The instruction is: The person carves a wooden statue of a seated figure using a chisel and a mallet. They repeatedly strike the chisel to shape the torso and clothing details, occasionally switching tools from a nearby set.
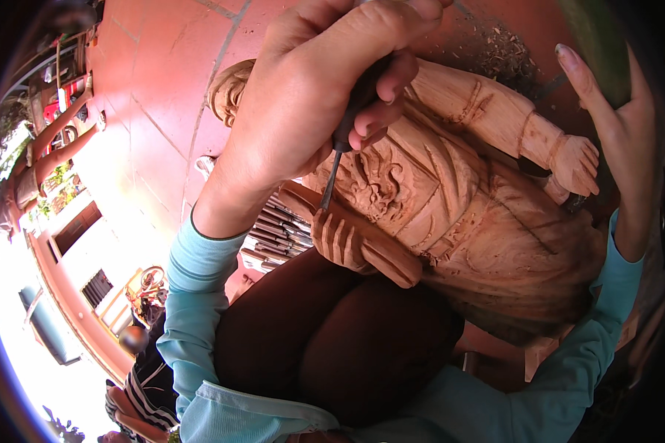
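Note:
A pale carved wooden statue (451, 199) of a robed figure lies tilted across my lap, its head toward the upper left. My left hand (310, 96) is closed around a dark-handled carving chisel (332, 173). The thin metal blade points down, and its tip touches the statue's forearm near the carved hand. My right hand (617, 148) is at the statue's far right side with fingers stretched out and holds nothing. It stands beside the statue's other carved hand. Both my arms wear light teal sleeves.
A row of several more chisels (277, 232) lies on the red tiled floor (155, 88) under the statue. Wood shavings (502, 52) are scattered at the top. My knee in dark trousers (332, 340) props the statue. Another person in striped clothes (144, 376) sits at lower left.

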Motion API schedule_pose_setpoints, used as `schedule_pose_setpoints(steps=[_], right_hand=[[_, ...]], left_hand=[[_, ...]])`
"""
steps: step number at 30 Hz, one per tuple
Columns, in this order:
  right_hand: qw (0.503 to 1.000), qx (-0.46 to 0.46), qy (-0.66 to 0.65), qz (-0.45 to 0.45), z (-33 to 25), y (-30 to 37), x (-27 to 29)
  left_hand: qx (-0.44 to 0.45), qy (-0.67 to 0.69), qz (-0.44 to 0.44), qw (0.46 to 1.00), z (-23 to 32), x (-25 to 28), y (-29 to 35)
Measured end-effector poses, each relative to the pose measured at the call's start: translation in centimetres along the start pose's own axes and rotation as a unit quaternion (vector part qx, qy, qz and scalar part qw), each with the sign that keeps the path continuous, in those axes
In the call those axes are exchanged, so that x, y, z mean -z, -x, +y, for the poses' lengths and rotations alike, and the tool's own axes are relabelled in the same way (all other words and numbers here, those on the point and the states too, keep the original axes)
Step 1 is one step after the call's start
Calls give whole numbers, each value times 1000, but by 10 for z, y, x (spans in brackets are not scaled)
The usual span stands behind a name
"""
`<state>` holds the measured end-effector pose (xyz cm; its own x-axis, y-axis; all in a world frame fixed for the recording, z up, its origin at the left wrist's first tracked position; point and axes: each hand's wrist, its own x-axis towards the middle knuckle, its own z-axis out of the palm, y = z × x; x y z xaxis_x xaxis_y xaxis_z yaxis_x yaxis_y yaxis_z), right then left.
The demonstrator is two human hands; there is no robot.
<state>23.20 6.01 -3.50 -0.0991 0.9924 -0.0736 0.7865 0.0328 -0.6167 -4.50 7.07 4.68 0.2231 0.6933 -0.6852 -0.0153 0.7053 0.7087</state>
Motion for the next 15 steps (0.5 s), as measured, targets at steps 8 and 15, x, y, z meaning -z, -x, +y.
schedule_pose_setpoints(steps=[8, 15], right_hand=[[1000, 13, -7, -12, 7, -2, 2], [999, 5, -51, 10, 7, 0, 0]], left_hand=[[8, -5, 1, 1000, 2, -1, 0], [-3, -20, -15, 1000, 4, -1, 1]])
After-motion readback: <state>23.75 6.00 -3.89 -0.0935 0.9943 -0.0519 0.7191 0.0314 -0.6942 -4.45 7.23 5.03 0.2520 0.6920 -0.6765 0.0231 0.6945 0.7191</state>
